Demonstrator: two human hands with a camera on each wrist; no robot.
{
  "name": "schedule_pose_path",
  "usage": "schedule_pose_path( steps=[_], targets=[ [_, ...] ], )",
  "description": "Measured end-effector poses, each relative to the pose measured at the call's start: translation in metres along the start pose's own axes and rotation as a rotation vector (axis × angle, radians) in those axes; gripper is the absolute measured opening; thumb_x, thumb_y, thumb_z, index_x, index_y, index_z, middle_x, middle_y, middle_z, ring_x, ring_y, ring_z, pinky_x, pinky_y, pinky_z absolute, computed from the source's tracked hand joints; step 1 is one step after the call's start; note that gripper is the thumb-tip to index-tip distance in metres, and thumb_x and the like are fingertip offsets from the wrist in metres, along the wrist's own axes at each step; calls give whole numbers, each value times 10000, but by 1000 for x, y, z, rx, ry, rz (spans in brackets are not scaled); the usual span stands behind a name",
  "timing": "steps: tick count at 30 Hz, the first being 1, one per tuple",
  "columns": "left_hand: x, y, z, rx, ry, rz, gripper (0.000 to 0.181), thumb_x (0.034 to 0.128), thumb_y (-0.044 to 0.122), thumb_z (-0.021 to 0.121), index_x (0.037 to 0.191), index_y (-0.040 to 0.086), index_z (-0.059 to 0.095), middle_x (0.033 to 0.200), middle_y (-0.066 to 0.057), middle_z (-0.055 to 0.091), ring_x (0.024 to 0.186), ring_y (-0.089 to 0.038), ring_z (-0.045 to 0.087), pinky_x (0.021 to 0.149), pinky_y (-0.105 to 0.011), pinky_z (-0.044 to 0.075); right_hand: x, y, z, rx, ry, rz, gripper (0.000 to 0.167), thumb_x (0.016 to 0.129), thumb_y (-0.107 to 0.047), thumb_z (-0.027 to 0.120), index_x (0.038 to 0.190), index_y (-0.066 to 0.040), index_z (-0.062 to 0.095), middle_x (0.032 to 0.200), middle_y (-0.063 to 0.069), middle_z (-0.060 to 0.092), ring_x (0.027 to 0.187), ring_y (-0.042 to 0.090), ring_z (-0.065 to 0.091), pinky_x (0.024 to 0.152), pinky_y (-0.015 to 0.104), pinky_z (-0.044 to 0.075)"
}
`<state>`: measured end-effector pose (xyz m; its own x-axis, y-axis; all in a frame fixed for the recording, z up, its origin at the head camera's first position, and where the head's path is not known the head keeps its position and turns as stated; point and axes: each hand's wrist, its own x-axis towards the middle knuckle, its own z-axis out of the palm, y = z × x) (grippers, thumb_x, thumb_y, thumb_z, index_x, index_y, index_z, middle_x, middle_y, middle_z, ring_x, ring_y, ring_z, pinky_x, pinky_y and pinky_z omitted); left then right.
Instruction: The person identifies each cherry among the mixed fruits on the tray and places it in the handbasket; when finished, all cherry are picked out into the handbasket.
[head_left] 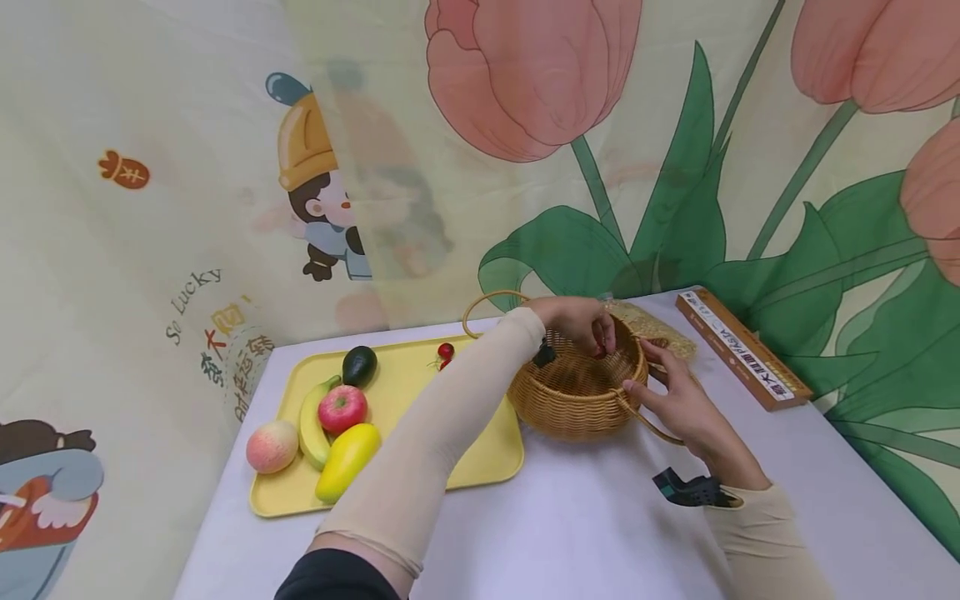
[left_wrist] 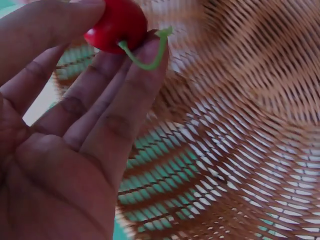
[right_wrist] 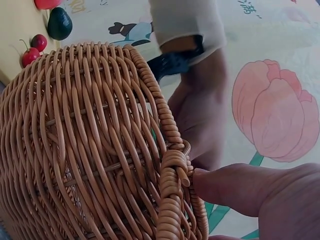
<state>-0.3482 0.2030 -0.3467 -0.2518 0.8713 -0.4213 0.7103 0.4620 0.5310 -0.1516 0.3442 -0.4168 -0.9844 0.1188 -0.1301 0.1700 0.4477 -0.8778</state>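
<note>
Inside the wicker basket, gripped by the right hand, a cherry is pinched by the left hand; frame-left fruit is unplaced.

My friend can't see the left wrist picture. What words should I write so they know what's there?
A left hand pinches a shiny red cherry with a curved green stem. Behind it is a brown woven basket, with bits of green and white showing through the gaps.

all views on basket (two close)
</note>
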Motion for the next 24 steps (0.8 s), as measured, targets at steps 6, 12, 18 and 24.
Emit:
schedule_pose_path(
  steps=[6,12,18,24],
  targets=[
    [21,2,10,334,-18,-103,264,1018,114,658,1234,191,788,1216,40,701,1005,-126,567,794,-260,481,-2,-1,0,-13,16,10,905,1077,-298,649,1728,-120,45,1722,310,82,1587,604,171,1167,715,389],
    [29,11,19,564,-36,-220,141,1041,106,602,1073,208,693,1047,59,600,950,-140,495,755,-288,406,-2,-3,2,-8,28,-9,895,1070,-263,661,1723,-97,72,1717,313,99,1590,601,173,1171,695,394],
    [10,7,30,581,-55,-237,43,1082,145,557,1088,171,591,1217,19,620,1042,-137,490,883,-294,458,0,-3,8,-17,21,-13,896,1069,-272,664,1724,-105,76,1722,311,106,1590,597,183,1169,695,399],
    [0,7,33,577,-78,-249,128,1096,198,504,1175,169,601,1302,6,622,1062,-131,489,919,-301,491,-1,-2,5,-33,27,-7,912,1071,-284,662,1726,-107,52,1718,319,111,1581,609,186,1150,706,411]
  ],
)
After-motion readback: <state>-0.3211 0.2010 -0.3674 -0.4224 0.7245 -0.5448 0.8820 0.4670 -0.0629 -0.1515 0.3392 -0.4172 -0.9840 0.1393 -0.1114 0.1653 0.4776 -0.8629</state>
